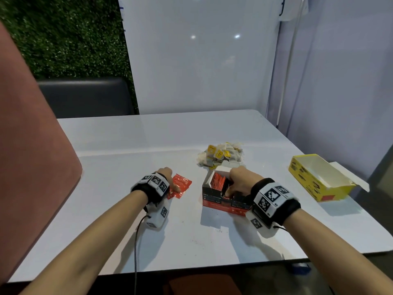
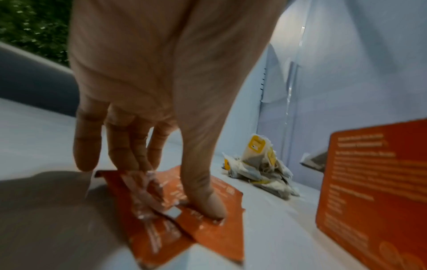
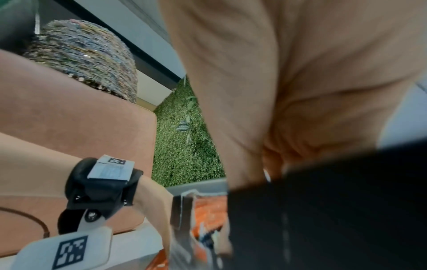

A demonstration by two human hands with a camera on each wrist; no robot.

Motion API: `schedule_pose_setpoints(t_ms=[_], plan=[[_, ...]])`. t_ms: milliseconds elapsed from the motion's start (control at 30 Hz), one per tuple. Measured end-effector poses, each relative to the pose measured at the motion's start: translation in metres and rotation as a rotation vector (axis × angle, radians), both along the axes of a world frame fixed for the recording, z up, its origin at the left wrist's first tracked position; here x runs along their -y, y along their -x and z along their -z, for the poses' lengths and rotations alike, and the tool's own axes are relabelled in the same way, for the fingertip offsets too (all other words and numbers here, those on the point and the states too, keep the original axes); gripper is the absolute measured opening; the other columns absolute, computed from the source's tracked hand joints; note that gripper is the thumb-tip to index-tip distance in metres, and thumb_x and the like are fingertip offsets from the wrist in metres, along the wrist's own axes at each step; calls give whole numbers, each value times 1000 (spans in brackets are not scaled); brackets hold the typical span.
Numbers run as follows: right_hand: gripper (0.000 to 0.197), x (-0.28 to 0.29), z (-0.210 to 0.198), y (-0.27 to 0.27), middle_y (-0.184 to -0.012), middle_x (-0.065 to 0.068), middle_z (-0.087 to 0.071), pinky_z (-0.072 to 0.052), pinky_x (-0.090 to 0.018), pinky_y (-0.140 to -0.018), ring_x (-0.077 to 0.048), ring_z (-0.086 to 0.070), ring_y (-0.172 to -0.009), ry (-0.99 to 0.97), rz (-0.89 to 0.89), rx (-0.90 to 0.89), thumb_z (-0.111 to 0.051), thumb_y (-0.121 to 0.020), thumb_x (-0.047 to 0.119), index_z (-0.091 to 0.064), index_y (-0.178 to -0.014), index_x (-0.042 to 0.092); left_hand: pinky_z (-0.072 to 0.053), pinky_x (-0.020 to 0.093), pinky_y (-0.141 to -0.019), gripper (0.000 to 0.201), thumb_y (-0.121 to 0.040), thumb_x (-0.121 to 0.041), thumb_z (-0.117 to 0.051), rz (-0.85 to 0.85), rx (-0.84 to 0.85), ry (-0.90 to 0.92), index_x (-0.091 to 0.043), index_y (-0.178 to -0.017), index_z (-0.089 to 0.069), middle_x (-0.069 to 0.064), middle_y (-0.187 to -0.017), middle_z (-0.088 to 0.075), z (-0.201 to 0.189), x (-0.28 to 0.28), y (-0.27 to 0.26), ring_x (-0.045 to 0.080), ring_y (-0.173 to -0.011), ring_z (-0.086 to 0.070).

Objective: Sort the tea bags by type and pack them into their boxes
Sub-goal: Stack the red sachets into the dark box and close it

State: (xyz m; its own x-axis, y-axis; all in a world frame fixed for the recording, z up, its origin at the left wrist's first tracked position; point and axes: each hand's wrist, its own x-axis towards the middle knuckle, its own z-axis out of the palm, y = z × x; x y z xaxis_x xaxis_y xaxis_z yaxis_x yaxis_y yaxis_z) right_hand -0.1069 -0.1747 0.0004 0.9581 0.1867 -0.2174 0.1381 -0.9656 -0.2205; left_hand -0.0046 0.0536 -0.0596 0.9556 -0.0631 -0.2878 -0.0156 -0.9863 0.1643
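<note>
Left hand [image 1: 168, 175]: straight thumb and fingers press red sachets [image 1: 181, 185] on table [image 1: 127, 145].
Right hand [image 1: 240, 182]: fingers hidden inside red box [image 1: 221, 205], grip unclear.
Yellow bags [image 1: 221, 154]: pile behind red box.
Yellow box [image 1: 306, 182]: open, at right.

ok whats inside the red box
Orange sachets standing on edge, with the right hand reaching in among them. That hand hides the rest of the red box, floor included.

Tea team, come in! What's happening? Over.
Left hand pressing orange sachets. Right hand inside orange box. Yellow bags piled, yellow box open. Nothing blocking.
</note>
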Motion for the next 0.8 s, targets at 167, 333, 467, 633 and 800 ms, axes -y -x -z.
schedule_pose_setpoints(t_ms=[167,333,467,633,800], plan=[[27,1,-13,10,-108,-11,-62,-51,-33,-81,-25,-60,-93,-45,97,287,-61,-88,24,-63,-103,2,-47,25,-72,36,-70,-27,-80,11,-51,262,-10,-100,-69,6,-94,-68,-16,-25,7,18,-82,-61],[20,-26,-17,43,-84,-17,-66,-58,-35,-62,-24,-66,-66,-905,128,237,-60,-89,18,-60,-97,0,-54,42,-84,22,-64,-18,-78,156,209,926,-18,-84,-69,12,-94,-72,-44,-37,66,31,-90,-67],[38,-58,-8,74,-98,-24,-64,-59,-31,-59,-34,-67,-73,-1424,168,-314,-50,-93,33,-52,-110,0,-52,25,-76,18,-68,10,-71,529,695,839,-3,-77,-62,1,-93,-65,-58,-25,134,13,-86,-65],[33,-71,9,96,-92,-16,-70,-56,-26,-58,-25,-70,-76,-1568,125,-283,-63,-85,6,-53,-116,-1,-45,9,-83,31,-74,13,-61,679,825,713,-16,-84,-54,-2,-115,-51,-41,-21,164,0,-103,-55],[33,-59,20,97,-90,3,-69,-56,-20,-58,-11,-67,-79,-1145,157,130,-70,-79,5,-55,-108,11,-40,22,-104,55,-79,10,-62,410,780,665,-26,-118,-47,-3,-134,-45,-35,-48,161,1,-123,-45]])
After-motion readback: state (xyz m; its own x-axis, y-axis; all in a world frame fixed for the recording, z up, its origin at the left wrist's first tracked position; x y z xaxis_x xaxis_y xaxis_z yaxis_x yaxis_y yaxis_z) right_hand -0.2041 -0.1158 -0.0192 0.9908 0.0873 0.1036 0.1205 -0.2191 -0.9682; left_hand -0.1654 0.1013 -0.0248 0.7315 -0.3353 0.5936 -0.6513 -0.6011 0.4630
